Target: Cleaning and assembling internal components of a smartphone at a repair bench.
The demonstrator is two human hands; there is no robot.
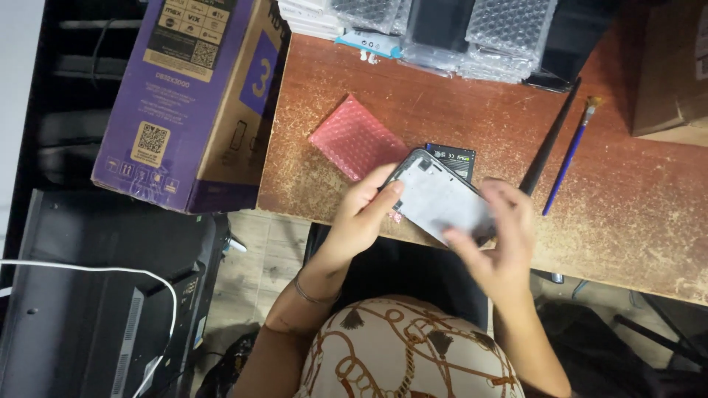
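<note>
— What do we see from the head camera, starting with the surface?

— We look down on a worn reddish-brown desk (627, 214). A tall purple carton (184, 96) leans at its left edge, and bubble-wrap packets (472, 33) lie stacked along the far edge. A pink bubble-wrap pouch (350, 140) lies flat on the desk, and a blue-handled brush (569, 158) and a thin black rod (552, 136) lie side by side to the right.

— And the hands?

— We find both over the near edge of the desk, holding a phone frame (442, 199) between them, its pale inner side turned up. Our left hand (361, 214) grasps the frame's left end, thumb laid along the edge, fingers curled beneath. Our right hand (498, 236) is blurred; it grips the frame's right end, fingers over the lower corner.

— Where is the frame against the rest?

— We see it lifted clear of the desk, tilted, just right of the pink pouch. A small black battery (453, 158) lies on the desk just beyond it, partly covered by the frame's upper edge.

— Anything lower down?

— A dark monitor with a white cable (88, 269) stands on the floor at left.
</note>
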